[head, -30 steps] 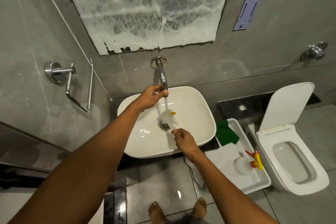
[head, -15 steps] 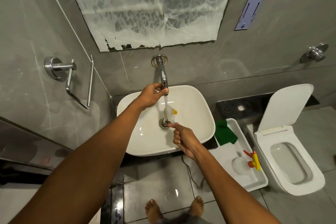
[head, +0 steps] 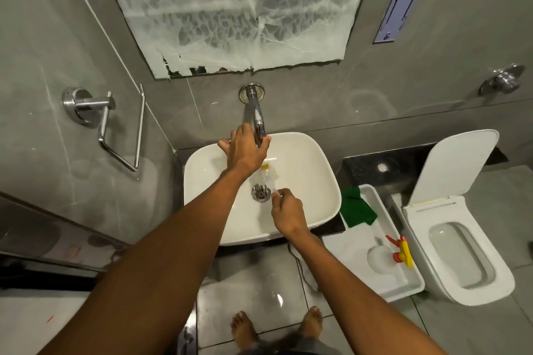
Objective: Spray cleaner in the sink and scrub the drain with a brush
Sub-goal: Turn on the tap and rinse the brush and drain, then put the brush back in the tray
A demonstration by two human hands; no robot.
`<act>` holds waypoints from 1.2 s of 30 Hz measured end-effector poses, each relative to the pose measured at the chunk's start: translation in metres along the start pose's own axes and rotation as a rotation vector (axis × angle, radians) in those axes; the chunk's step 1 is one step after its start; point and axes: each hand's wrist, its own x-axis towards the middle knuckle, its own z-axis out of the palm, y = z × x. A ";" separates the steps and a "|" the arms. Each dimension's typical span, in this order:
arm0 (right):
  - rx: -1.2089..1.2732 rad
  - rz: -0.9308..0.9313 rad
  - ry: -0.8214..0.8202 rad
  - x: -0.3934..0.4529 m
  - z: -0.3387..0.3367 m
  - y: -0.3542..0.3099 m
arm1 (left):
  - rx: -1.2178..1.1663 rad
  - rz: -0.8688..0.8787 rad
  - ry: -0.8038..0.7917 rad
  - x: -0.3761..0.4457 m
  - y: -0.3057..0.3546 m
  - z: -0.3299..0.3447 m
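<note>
No text or label can be read; the wall plate (head: 403, 0) bears only dark marks (too blurred to decipher).

Faucet (head: 257, 121) and both hands crowd sink (head: 305, 181) centre; basin right side open.

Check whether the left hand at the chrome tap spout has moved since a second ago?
Yes. The left hand has shifted farther over the chrome tap spout, its fingers now wrapping the spout's tip.

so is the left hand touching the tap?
Touching. The head view shows the left hand wrapped round the end of the tap, fingers on either side of the spout, above the sink.
</note>
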 end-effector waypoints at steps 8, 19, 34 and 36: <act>-0.007 -0.084 0.052 0.002 -0.002 -0.005 | 0.008 0.002 -0.076 0.008 -0.005 -0.003; -0.109 -0.051 0.064 0.000 0.008 -0.002 | 0.014 -0.012 -0.084 0.009 -0.004 0.000; 0.023 -0.071 0.166 -0.009 -0.055 0.039 | -0.080 0.010 0.218 -0.087 -0.001 0.080; 0.072 -0.061 0.207 -0.007 -0.073 0.050 | -0.061 0.121 0.231 -0.088 0.016 0.092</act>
